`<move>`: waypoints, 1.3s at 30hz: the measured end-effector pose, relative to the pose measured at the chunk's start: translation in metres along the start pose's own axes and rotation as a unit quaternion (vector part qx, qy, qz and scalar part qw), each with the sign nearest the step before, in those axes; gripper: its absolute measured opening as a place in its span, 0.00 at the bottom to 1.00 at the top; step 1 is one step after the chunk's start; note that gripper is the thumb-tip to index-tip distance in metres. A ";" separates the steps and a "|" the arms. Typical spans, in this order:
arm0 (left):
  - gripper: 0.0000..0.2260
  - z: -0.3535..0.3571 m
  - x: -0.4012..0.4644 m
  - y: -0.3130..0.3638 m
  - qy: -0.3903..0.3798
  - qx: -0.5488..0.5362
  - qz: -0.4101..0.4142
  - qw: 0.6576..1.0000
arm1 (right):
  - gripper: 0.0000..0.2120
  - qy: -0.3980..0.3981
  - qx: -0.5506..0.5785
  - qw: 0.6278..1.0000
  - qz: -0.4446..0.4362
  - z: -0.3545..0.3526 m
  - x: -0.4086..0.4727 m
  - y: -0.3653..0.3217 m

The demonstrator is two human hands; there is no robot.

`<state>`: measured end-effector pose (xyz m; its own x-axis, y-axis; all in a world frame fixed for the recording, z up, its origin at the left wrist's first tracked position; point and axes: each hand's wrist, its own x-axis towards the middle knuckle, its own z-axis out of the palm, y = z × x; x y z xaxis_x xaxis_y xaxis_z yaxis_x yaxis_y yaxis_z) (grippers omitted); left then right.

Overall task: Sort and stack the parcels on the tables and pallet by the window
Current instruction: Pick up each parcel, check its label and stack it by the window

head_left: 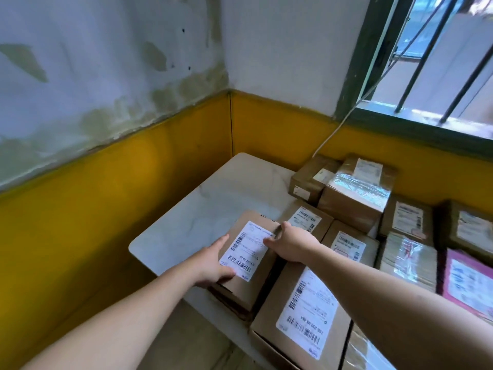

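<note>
A flat cardboard parcel (241,283) with a white barcode label lies at the front left of the white table (202,198), on top of darker flat cardboard. My left hand (213,263) holds its left edge, thumb on top by the label. My right hand (292,245) grips its right edge, fingers curled over the far corner and thumb on the label. A larger labelled box (306,311) sits just right of it, under my right forearm.
Several more parcels crowd the table's right side: a small labelled box (306,217), a tape-wrapped box (357,188), a plastic-wrapped bundle (408,260) and a pink parcel (469,281). Yellow walls meet behind the table. A barred window (440,62) is at the upper right.
</note>
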<state>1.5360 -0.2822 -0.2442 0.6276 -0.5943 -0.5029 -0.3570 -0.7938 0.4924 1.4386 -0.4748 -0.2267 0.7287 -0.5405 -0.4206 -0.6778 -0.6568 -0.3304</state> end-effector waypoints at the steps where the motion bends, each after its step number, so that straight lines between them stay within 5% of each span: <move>1: 0.43 -0.003 0.000 0.003 0.015 -0.013 0.007 1.000 | 0.22 0.003 0.012 1.000 -0.004 -0.001 0.000 -0.004; 9: 0.29 -0.028 -0.015 0.032 0.020 -0.169 0.098 0.981 | 0.19 0.068 0.085 0.994 -0.023 0.001 -0.032 -0.034; 13: 0.27 -0.039 -0.040 0.030 0.026 -0.250 0.133 0.959 | 0.29 0.133 0.127 0.982 0.042 -0.004 -0.061 -0.025; 19: 0.25 -0.039 -0.084 0.040 -0.030 -0.311 0.216 0.925 | 0.37 0.206 0.422 0.882 0.038 -0.006 -0.115 -0.017; 23: 0.28 -0.013 -0.106 0.064 -0.082 -0.273 0.266 0.921 | 0.38 0.291 0.467 0.833 0.057 0.001 -0.160 0.005; 30: 0.37 0.053 -0.152 0.140 -0.125 -0.169 0.343 0.915 | 0.33 0.383 0.415 0.816 0.126 0.001 -0.265 0.078; 34: 0.36 0.105 -0.193 0.198 -0.151 -0.148 0.399 0.892 | 0.34 0.414 0.365 0.814 0.179 0.000 -0.337 0.128; 39: 0.42 0.213 -0.262 0.274 -0.227 -0.109 0.448 0.858 | 0.36 0.460 0.389 0.753 0.264 0.016 -0.456 0.220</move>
<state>1.1266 -0.3716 -0.1289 -0.1836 -0.9815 -0.0539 -0.3857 0.0215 0.9224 0.9557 -0.3648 -0.1212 -0.1457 -0.9891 -0.0213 -0.4884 0.0907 -0.8679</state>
